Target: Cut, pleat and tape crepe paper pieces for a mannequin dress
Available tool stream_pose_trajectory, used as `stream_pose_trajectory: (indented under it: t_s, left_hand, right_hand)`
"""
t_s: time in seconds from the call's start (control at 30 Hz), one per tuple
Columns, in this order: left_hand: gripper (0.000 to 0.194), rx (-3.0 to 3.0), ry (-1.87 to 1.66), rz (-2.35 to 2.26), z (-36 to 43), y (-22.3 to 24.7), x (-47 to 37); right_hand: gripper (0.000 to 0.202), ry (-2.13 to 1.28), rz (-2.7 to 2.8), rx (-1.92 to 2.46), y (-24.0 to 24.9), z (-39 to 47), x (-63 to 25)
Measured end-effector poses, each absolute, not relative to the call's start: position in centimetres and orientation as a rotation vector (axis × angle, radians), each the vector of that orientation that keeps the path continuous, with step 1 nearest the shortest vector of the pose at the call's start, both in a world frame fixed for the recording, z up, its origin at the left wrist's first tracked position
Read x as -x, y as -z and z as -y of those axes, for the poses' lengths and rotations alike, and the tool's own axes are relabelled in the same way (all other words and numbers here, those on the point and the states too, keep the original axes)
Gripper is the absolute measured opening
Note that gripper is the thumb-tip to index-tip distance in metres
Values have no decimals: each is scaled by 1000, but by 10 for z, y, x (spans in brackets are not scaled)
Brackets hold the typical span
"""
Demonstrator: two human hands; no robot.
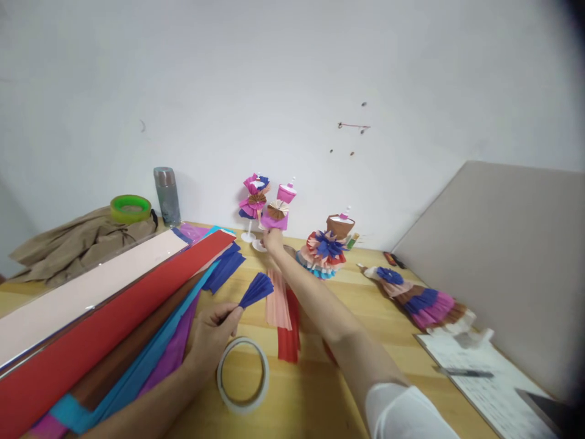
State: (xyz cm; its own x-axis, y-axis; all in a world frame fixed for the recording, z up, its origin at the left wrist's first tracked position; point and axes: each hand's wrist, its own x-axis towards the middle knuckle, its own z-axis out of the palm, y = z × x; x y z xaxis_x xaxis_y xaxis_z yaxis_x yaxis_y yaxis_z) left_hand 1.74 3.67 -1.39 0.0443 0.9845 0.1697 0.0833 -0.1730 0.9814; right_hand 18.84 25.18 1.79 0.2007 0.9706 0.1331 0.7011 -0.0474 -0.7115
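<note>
My left hand (214,334) pinches the gathered end of a blue crepe paper fan (256,290), its pleats spreading toward the upper right. Stretched out to the back of the table, my right hand (273,239) is closed at the lower part of a small dress form (286,194) in a pink paper top and skirt with a pleated rosette at the waist; the fingertips are partly hidden. Just left of it stands another small dress form (256,196) in pink and blue. A roll of masking tape (243,373) lies beside my left hand. Peach crepe paper (278,305) and red crepe paper (289,335) strips lie under my right forearm.
Long folded crepe paper sheets (114,305) cover the left side. Behind them are a brown cloth (82,241), green-cored tape (130,208) and a flask (167,195). To the right are a ruffled dress form (325,250), a paper dress lying down (425,305) and a written sheet with a pen (470,372).
</note>
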Motion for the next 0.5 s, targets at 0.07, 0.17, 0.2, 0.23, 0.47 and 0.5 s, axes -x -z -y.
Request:
stream_pose_trajectory:
  t_s: [0.07, 0.17, 0.2, 0.23, 0.47, 0.5]
  left_hand:
    - [29, -1485, -1247, -1133, -30, 9, -17]
    - [26, -1627, -1210, -1058, -18, 3, -19]
    - [25, -1669, -1203, -1033, -15, 2, -20]
    - [25, -1701, -1198, -1016, -11, 0, -21]
    - [19, -1647, -1284, -1072, -6, -7, -24]
    - [18, -1623, -1306, -1086, -7, -8, -23]
  right_hand:
    - [33, -637, 1617, 1807, -14, -230, -181]
    - [25, -750, 1708, 1759, -8, -192, -171]
    - [22, -769, 1733, 1737, -6, -180, -168]
    - [24, -777, 1750, 1719, -5, -168, -166]
    - [33, -744, 1755, 1643, -1, -129, -162]
    - [33, -742, 1752, 1628, 0, -127, -163]
